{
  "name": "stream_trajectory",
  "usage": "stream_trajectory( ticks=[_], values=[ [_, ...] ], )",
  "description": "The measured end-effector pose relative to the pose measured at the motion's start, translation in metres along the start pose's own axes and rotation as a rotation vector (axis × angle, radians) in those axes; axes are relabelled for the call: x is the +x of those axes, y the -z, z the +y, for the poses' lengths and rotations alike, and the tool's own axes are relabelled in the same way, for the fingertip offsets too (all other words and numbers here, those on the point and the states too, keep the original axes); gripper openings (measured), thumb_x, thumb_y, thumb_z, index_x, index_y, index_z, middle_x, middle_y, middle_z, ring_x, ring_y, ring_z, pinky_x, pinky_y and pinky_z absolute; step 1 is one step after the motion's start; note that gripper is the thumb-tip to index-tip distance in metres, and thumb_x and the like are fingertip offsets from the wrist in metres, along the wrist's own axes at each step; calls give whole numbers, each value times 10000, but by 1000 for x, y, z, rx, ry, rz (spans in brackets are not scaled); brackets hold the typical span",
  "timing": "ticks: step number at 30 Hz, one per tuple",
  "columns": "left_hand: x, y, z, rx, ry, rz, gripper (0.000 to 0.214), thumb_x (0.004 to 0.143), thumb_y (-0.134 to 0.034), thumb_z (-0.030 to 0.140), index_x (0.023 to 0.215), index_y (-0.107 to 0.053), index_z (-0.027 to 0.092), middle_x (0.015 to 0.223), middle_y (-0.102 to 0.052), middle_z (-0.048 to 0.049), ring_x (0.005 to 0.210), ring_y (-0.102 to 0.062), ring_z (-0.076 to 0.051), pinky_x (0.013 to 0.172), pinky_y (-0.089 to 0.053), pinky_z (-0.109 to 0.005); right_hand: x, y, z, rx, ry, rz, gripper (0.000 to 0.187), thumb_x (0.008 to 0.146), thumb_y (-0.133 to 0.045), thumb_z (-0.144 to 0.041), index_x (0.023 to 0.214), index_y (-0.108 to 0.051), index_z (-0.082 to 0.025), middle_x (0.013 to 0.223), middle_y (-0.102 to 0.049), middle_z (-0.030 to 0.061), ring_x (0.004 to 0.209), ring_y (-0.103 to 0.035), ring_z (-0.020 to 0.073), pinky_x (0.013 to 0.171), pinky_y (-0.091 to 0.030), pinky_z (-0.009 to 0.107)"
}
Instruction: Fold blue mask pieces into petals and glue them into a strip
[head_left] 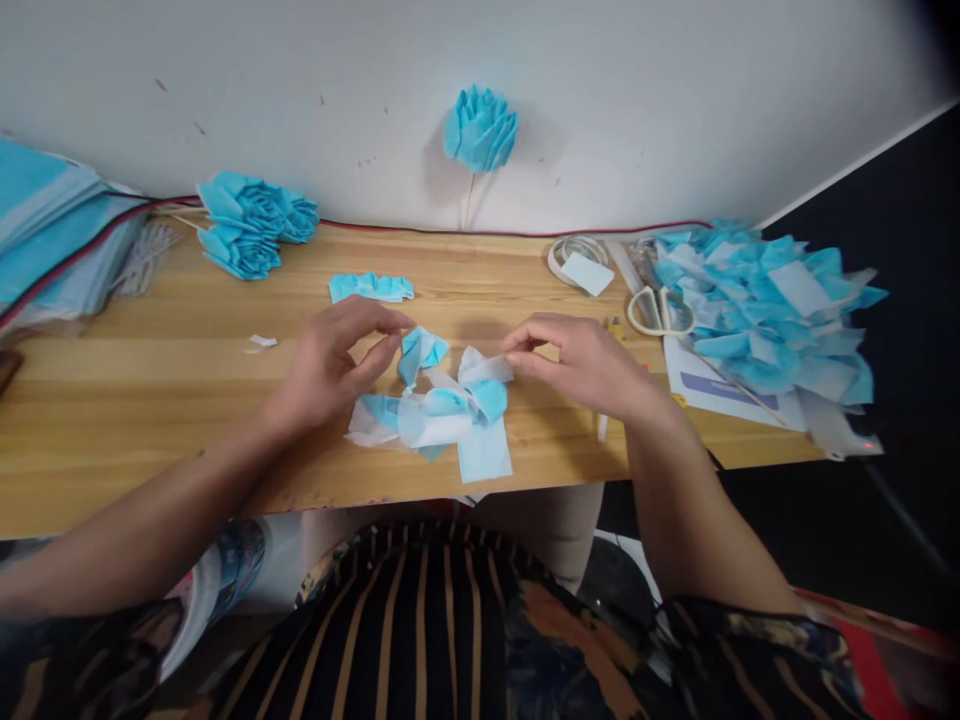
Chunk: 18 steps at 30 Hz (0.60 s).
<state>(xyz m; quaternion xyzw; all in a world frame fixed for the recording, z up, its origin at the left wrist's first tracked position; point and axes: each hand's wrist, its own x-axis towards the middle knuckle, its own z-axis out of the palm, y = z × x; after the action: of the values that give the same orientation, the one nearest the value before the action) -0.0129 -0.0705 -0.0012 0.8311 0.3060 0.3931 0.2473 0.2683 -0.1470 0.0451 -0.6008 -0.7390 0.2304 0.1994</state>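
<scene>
My left hand point(341, 355) is closed in a pinch at the left edge of a small folded blue fabric petal point(424, 350). Opposite it, my right hand point(574, 358) pinches the tip of a whitish fabric piece point(481, 366), thumb and forefinger together. Between the hands lies a loose heap of blue-and-white fabric pieces point(439, 425) near the table's front edge. Just beyond my left hand is a pleated blue strip point(371, 288).
Finished blue fabric flowers point(251, 220) lie at the back left; another flower point(481, 130) leans upright against the wall. Blue sheets point(52, 230) are stacked far left. White-handled scissors point(660, 312), a tape roll point(574, 262) and a big petal pile point(780, 310) occupy the right.
</scene>
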Motion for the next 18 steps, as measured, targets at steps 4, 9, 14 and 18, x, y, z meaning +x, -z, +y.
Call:
stream_trajectory(
  ticks=[4, 9, 14, 18],
  values=[
    [-1, 2, 10, 39, -105, -93, 208, 937, -590, 337, 1067, -714, 234, 1082, -761, -73, 1077, -670, -259, 991, -495, -425, -24, -18, -12, -139, 37, 34, 272, 888, -685, -370, 1129, -682, -243, 1071, -731, 70, 1004, -668, 280, 846, -521, 416],
    [10, -11, 27, -14, -310, -359, 280, 938, -605, 330, 1178, -693, 216, 1292, -700, -125, 1220, -626, -278, 1095, -443, -467, -40, -55, -21, -286, 126, 93, 569, 886, -652, -300, 1435, -523, -232, 1288, -642, 150, 1181, -582, 355, 959, -528, 529],
    [20, -33, 22, 87, -375, -548, 250, 918, -642, 379, 1078, -739, 213, 1344, -648, -154, 1262, -580, -336, 1100, -412, -529, -38, -69, -7, -131, 36, 213, 534, 870, -437, -70, 1374, -574, -181, 1280, -688, 148, 1190, -633, 303, 1013, -524, 515],
    [20, -40, 14, 137, -363, -605, 195, 921, -640, 352, 1043, -740, 238, 1364, -636, -126, 1274, -562, -332, 1096, -397, -527, -36, -63, 14, 256, -161, 347, 417, 897, -469, -152, 1262, -643, -255, 1174, -762, 57, 1062, -713, 224, 952, -562, 430]
  ],
)
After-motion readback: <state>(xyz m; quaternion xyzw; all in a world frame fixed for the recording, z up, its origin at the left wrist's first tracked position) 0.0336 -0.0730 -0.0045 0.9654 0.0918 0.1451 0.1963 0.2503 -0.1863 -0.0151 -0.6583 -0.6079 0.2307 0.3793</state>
